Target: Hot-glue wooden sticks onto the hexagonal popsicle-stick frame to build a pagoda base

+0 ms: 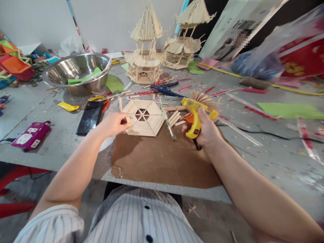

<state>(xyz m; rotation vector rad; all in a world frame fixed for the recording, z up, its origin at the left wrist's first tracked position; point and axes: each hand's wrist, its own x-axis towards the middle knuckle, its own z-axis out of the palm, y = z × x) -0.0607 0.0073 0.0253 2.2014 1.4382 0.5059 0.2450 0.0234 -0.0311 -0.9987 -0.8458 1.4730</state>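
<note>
Grey table [62,126], crowded on both sides

From my end I see a brown board [162,162] flat by the table's near edge, with a hexagonal stick panel [152,130] over its far part. To their left I have a black phone [88,118], a yellow-handled knife [68,106] and, farther out, a purple power strip [31,135]. At the back stand a steel bowl [76,88] and, right of it, two stick towers [145,72]. Blue pliers [165,90] lie among red strips [210,89]; a green sheet [293,110] lies on the right.
</note>
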